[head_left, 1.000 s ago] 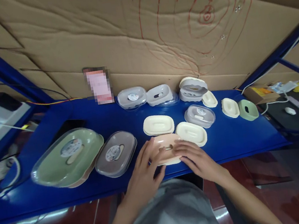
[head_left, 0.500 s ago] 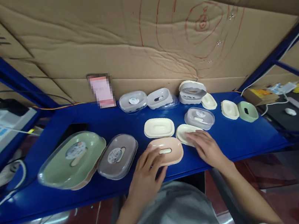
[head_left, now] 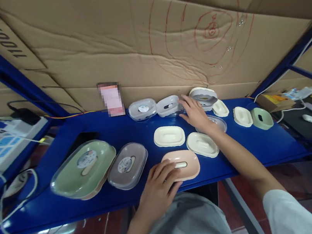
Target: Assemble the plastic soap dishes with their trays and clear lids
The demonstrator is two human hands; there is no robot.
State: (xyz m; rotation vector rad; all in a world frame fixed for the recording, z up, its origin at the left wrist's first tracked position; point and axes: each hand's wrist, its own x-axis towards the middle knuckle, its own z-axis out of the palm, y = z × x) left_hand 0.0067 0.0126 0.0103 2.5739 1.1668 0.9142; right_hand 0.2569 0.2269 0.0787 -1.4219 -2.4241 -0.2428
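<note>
My left hand lies flat with its fingers spread on the left end of a pink oval soap dish near the front edge of the blue shelf. My right hand reaches to the back of the shelf, fingers apart, touching a grey soap dish with a clear lid. Under my right wrist sits a grey lidded dish. Two cream dishes lie between my hands.
A large green lidded dish and a grey-brown lidded one lie at the left. More small dishes, white and green, sit at the right. Cardboard backs the shelf. A power strip and cables lie at far left.
My right hand left the pink dish, passed over the cream dish and reached to the back row. My left hand stayed on the pink dish. The camera tilted slightly.
</note>
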